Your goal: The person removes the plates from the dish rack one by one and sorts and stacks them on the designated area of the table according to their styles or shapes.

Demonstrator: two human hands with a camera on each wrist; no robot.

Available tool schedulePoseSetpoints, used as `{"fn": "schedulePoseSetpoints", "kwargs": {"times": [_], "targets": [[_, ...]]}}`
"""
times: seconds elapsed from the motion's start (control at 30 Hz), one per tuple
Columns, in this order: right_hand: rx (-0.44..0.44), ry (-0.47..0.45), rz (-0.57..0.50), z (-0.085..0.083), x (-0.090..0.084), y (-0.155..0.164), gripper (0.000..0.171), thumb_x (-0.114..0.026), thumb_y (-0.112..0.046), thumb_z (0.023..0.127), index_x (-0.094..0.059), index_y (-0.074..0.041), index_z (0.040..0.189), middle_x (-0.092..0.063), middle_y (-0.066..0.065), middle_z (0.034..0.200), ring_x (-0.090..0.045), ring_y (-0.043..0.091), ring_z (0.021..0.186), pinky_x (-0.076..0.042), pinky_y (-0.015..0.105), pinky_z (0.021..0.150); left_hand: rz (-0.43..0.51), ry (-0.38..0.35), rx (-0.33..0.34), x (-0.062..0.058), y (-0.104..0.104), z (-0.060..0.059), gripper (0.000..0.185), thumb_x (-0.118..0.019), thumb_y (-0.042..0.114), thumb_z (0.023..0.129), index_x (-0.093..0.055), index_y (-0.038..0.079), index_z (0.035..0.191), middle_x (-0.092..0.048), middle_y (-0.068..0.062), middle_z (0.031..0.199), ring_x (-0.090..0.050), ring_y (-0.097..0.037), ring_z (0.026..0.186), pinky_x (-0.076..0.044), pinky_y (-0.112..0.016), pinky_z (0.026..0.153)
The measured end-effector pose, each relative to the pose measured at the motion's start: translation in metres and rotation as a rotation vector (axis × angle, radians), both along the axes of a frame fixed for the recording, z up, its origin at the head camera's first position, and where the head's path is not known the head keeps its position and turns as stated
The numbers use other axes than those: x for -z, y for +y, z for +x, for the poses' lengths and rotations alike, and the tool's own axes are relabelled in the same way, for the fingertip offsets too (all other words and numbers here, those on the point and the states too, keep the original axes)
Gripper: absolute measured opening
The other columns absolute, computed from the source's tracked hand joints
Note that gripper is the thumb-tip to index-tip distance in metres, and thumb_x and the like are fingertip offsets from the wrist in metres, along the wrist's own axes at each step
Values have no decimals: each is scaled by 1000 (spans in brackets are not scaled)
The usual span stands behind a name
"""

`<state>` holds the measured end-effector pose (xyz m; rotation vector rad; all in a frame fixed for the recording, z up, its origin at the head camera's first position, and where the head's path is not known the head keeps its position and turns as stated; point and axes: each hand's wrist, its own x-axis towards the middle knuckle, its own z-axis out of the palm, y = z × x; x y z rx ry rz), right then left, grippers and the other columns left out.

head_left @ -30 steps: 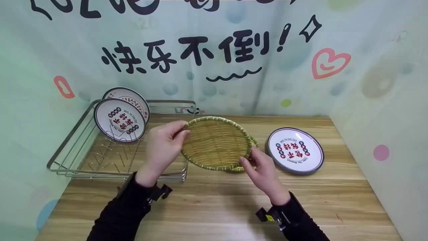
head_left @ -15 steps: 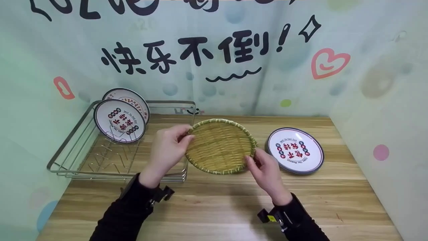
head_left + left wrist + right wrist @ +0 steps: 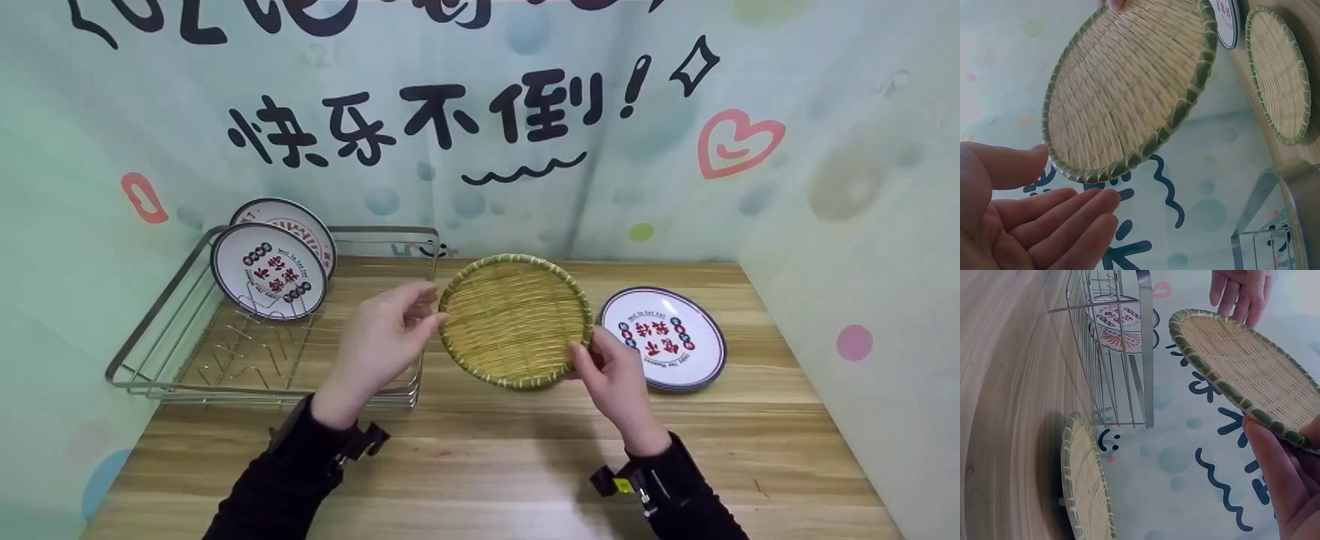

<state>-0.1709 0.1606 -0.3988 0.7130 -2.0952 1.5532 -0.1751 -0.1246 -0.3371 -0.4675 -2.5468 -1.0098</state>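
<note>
head: round woven bamboo tray with green rim (image 3: pixel 516 321) lifted over wooden table (image 3: pixel 480 457), right hand (image 3: pixel 616 382) pinching rim; two plates stand in wire rack (image 3: pixel 187 330), racking pending | left wrist: left hand (image 3: pixel 1022 225) fingers straight, just off rim | right wrist: second bamboo tray (image 3: pixel 1086 481) lies on table

Staged dish-handling booth, not a real kitchen: wooden tabletop (image 3: pixel 487 465) boxed in by a printed backdrop (image 3: pixel 480 112) with cartoon lettering, hearts and dots. Kitchen props only: wire dish rack (image 3: pixel 187 330) with two plates (image 3: pixel 270 270) upright, another plate (image 3: pixel 664 337) flat on the table, and woven bamboo trays (image 3: pixel 516 321).
</note>
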Motion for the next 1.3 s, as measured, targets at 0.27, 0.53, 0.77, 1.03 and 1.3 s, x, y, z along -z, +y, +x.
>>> {"fn": "schedulePoseSetpoints", "kwargs": {"times": [0.27,0.53,0.77,1.03,1.3], "targets": [[44,-89,-15,-1,-1,9,7,-59,13,92,-61,16,98,-66,21,76,-67,24,62,-60,33,57,-75,-44,-20,3,-1,3,55,-73,24,89,-55,-2,134,-65,-16,125,-64,-32,108,-51,-46,98],[49,-243,-92,-18,22,24,16,-59,5,96,-61,15,109,-69,25,89,-69,18,71,-61,38,61,-54,-62,-11,7,-4,7,66,-76,23,87,-48,-3,141,-62,-19,129,-60,-33,115,-47,-49,102],[48,-325,-148,-28,36,29,18,-60,0,97,-61,13,109,-68,24,91,-70,19,74,-61,36,62,-79,-60,-6,13,-8,9,73,-76,24,87,-42,-1,146,-56,-20,137,-56,-35,121,-43,-50,106],[76,-432,-171,-35,40,31,16,-58,3,96,-62,12,109,-69,22,89,-70,22,71,-61,36,62,-124,-58,-13,20,-16,10,75,-77,23,87,-40,-1,148,-48,-22,145,-48,-39,130,-35,-52,112],[79,-488,-156,-41,46,31,8,-59,2,96,-61,10,97,-64,16,78,-68,23,65,-61,37,60,-169,-80,-34,27,-26,12,76,-74,27,88,-39,-7,145,-44,-26,146,-45,-43,132,-32,-54,113]]}}
